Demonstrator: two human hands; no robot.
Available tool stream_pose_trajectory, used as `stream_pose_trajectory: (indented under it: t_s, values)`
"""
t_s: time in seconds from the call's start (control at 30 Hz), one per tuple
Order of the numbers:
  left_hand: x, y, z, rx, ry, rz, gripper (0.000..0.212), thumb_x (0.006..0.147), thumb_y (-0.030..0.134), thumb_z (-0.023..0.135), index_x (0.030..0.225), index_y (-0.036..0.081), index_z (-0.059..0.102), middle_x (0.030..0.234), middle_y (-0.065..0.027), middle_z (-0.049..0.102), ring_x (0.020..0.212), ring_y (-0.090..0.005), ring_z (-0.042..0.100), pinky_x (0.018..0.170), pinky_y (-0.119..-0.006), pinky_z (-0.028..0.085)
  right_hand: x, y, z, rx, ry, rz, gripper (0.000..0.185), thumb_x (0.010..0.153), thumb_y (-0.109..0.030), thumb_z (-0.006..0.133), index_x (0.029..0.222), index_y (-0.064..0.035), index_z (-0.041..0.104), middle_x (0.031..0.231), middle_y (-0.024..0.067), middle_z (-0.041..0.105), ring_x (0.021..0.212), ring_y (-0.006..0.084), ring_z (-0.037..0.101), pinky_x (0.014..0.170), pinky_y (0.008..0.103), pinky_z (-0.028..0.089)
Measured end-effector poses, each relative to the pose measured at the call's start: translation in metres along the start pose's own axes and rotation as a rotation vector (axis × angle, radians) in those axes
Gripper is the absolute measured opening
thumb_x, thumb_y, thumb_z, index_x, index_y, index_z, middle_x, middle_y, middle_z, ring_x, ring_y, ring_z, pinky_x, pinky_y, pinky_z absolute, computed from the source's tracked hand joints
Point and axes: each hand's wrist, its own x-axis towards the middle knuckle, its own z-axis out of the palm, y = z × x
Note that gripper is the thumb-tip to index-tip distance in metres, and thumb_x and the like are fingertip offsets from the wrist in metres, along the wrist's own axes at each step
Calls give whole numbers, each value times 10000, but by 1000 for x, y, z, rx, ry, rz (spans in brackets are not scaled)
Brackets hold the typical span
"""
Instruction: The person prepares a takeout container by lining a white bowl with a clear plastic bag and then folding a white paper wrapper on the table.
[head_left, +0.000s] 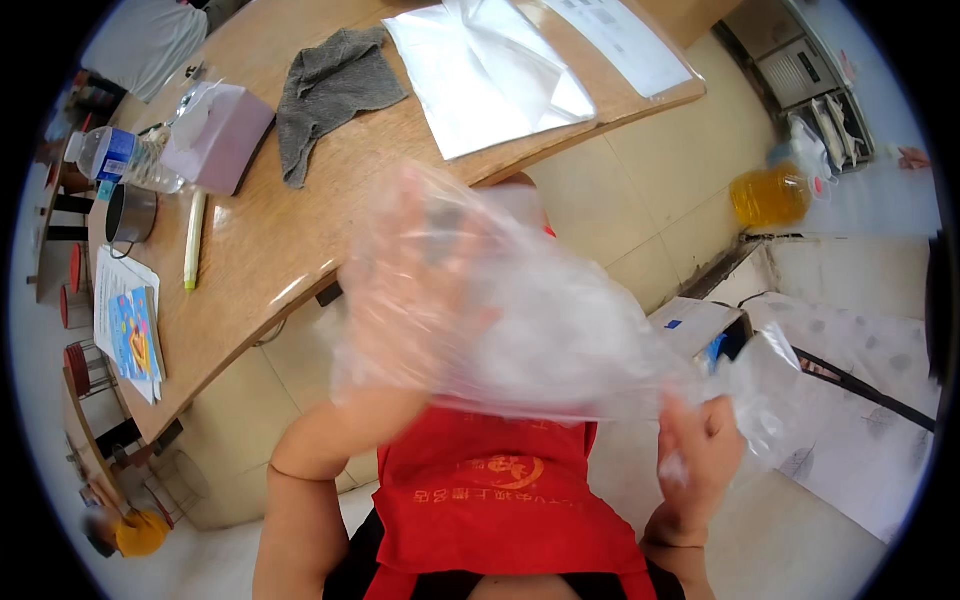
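A clear plastic bag (570, 337) stretches between my two hands in front of a red apron (510, 517). My left hand (420, 277) is inside the bag or behind its film, fingers spread and blurred by motion. On the right, my right hand (701, 442) pinches the bag's gathered end, and loose film sticks out past the fingers. Whitish, crumpled material shows in the middle of the bag; whether it is film or contents I cannot tell. Beyond the bag, white plastic sheets or bags (487, 82) lie flat near the wooden table's edge.
The wooden table (247, 255) bears a grey cloth (330, 90), a tissue box (217, 139), a water bottle (124, 157), a metal cup (131, 212) and a booklet (135, 330). At right are a jug of yellow oil (769, 195) and an opened cardboard box (697, 319). A person in yellow (139, 532) is at lower left.
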Motion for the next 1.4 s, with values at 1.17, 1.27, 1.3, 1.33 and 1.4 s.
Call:
stream_pose_trajectory:
  t_s: [1.17,1.27,1.3,1.33,1.4]
  values:
    - [-36,-43,107,-1440,-571,-293,785,793,-21,641,1495,4,292,1528,-180,322,1430,-266,327,1133,-335,326,56,102,138,699,-557,114,987,590,-204,897,1426,1,416,1434,194,492,1337,288,470,1110,368,368]
    - [-42,-32,98,-1062,-428,-27,799,766,-14,634,1494,-2,307,1535,-200,310,1428,-337,326,1153,-357,307,31,110,163,582,-495,271,958,614,-176,875,1441,-33,412,1416,174,506,1356,306,437,1092,399,371]
    - [-44,-34,111,-789,-413,-12,775,759,-17,618,1478,-11,328,1530,-196,324,1414,-351,340,1148,-368,319,35,109,160,582,-497,268,958,614,-176,875,1441,-33,412,1416,174,506,1356,306,437,1092,399,371]
    - [-47,-37,121,-517,-395,3,752,753,-20,602,1462,-20,350,1524,-192,338,1401,-366,355,1143,-378,331,42,106,156,412,-566,349,903,646,-175,851,1437,-53,430,1371,151,528,1300,325,478,1048,419,399]
    - [-32,-45,120,-599,-365,-35,702,753,-37,578,1432,-14,401,1515,-171,366,1382,-366,377,1125,-395,360,54,109,147,239,-614,429,849,679,-173,826,1432,-73,449,1326,129,551,1244,345,518,1004,439,427]
